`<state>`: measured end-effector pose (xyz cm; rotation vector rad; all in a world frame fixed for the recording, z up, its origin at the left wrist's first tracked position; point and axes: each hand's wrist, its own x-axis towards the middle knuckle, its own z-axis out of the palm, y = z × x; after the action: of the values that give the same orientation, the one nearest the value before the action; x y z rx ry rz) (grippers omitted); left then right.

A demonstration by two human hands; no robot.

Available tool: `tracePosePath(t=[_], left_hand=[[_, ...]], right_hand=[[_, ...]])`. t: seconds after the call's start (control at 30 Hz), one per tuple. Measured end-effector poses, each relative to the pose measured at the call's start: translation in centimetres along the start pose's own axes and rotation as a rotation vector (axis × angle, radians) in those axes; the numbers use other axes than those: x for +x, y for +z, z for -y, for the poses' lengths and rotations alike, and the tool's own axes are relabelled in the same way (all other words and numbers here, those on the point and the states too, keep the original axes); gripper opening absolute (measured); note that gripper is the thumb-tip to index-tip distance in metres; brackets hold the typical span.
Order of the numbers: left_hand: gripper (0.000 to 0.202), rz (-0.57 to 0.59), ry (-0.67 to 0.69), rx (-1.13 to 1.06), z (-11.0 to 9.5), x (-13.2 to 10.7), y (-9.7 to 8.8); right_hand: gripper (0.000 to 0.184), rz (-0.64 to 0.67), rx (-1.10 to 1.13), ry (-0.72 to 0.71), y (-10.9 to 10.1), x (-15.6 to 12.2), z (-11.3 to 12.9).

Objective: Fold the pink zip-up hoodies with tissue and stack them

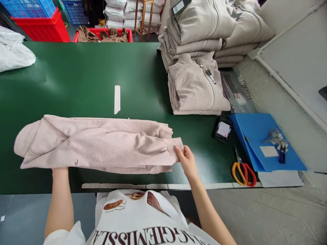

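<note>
A pale pinkish-beige sweatshirt (102, 144) lies folded lengthwise across the front of the green table, its hood end at the left. My right hand (187, 158) pinches the sleeve cuff at the garment's right end, thumb on top. Only the wrist of my left hand (60, 172) shows; its fingers are hidden under the sweatshirt's left part. A small dark logo marks the cloth near that wrist.
Stacks of folded beige zip jackets (196, 85) stand at the back right. On the right lie a phone-like device (223, 129), orange-and-red-handled scissors (244, 173) and a blue folder (265, 143). A white bag (15, 51) sits at the far left. Tape (117, 99) marks the green table (76, 78).
</note>
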<state>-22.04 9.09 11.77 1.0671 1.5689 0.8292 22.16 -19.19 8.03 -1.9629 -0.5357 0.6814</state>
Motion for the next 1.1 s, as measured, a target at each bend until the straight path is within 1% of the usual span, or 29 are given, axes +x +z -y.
tracePosePath(t=[0.07,0.13,0.17,0.23,0.3,0.33,0.4,0.43,0.47,0.5,0.57,0.6,0.63,0.67,0.73,0.8,0.87,0.93,1.0,1.07,1.1], left_hand=[[0.052,-0.003,0.112,-0.313,-0.1,-0.6,-0.3],[0.051,0.003,0.19,-0.656,-0.4,-1.1,-0.5],[0.05,0.006,0.207,-0.772,-0.6,-1.3,-0.7],[0.052,-0.003,0.242,-0.841,-0.7,-1.6,-1.4],[0.058,-0.009,0.276,-0.816,-0.5,-1.5,-2.5],[0.064,-0.027,0.263,-0.791,-0.2,-1.3,-3.2],[0.078,-0.082,0.183,-0.749,0.4,-0.6,-4.7],[0.083,-0.095,0.128,-0.724,0.7,0.0,-5.4],[0.082,-0.108,0.069,-0.685,0.9,0.6,-6.1],[0.075,-0.137,0.009,-0.631,1.0,1.2,-6.7],[0.047,-0.221,-0.084,-0.517,1.1,2.5,-7.7],[0.036,-0.276,-0.111,-0.481,1.1,3.1,-8.0],[0.031,-0.324,-0.111,-0.473,1.2,3.7,-8.3],[0.03,-0.346,-0.099,-0.499,1.3,4.1,-8.5],[0.03,-0.346,-0.102,-0.603,1.7,4.7,-8.5],[0.03,-0.361,-0.147,-0.641,2.0,5.0,-8.2],[0.029,-0.398,-0.179,-0.562,2.1,5.3,-8.1],[0.023,-0.459,-0.162,-0.459,1.6,5.6,-8.5],[0.016,-0.572,-0.146,-0.401,0.9,5.7,-9.6],[0.009,-0.732,-0.111,-0.334,0.6,5.1,-10.7],[0.009,-0.808,-0.103,-0.29,0.7,4.4,-10.9]], right_hand=[[0.066,0.011,-0.035,0.065,1.2,-0.2,-1.1],[0.069,0.005,-0.057,0.098,1.8,-0.6,-1.5],[0.069,-0.013,-0.049,0.094,1.9,-1.0,-1.4],[0.063,-0.055,-0.007,0.057,1.6,-1.8,-0.8],[0.055,-0.065,0.042,0.028,1.3,-2.7,-0.1],[0.054,-0.047,0.06,0.032,1.3,-3.0,0.0],[0.056,0.023,0.073,0.086,1.5,-3.5,-0.1],[0.058,0.052,0.072,0.127,1.7,-3.6,-0.4],[0.061,0.072,0.069,0.174,1.9,-3.7,-0.5],[0.063,0.079,0.064,0.223,2.0,-3.8,-0.6],[0.062,0.069,0.076,0.289,1.9,-3.9,-0.4],[0.061,0.062,0.095,0.298,1.8,-4.0,-0.1],[0.059,0.06,0.117,0.287,1.8,-4.0,0.1],[0.057,0.061,0.138,0.259,1.8,-4.0,0.3],[0.057,0.075,0.145,0.187,2.1,-3.9,0.1],[0.062,0.102,0.069,0.168,2.7,-3.6,-0.8],[0.066,0.144,-0.04,0.18,3.1,-3.4,-2.1],[0.066,0.202,-0.146,0.184,2.6,-3.2,-3.1],[0.065,0.226,-0.213,0.166,1.1,-2.5,-3.4],[0.066,0.173,-0.246,0.125,-0.6,-1.1,-3.0],[0.067,0.131,-0.25,0.095,-1.2,0.0,-2.5]])
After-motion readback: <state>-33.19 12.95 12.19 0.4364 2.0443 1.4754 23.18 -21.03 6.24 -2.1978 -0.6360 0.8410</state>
